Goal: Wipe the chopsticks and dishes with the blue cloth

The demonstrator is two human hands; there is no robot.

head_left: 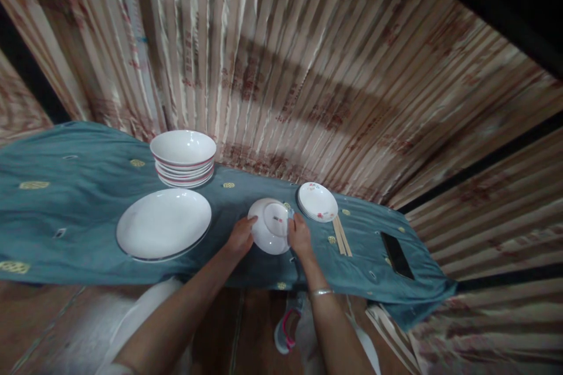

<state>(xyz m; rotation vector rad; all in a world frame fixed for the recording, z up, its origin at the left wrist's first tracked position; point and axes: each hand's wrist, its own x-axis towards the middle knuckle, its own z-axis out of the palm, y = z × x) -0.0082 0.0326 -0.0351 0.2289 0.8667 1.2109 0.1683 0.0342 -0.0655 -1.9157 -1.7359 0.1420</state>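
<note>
Between my two hands is a small white plate [259, 237], tilted so that its underside, with a foot ring and a small printed mark, faces me. My left hand [241, 235] grips its left edge, with the thumb on the underside. On the opposite edge, my right hand [299, 235] is closed, and a bit of something pale blue, perhaps cloth, shows at its fingertips. Just beyond my right hand lies a stack of small flowered plates [317, 202]. A pair of wooden chopsticks [342, 237] lies beside that stack.
At the left is a large white oval platter [163, 224]. Behind it stands a stack of red-rimmed bowls or deep plates [183, 152]. A black phone [396, 255] lies at the right on the green tablecloth [79, 187]. A patterned curtain [281, 70] hangs along the back.
</note>
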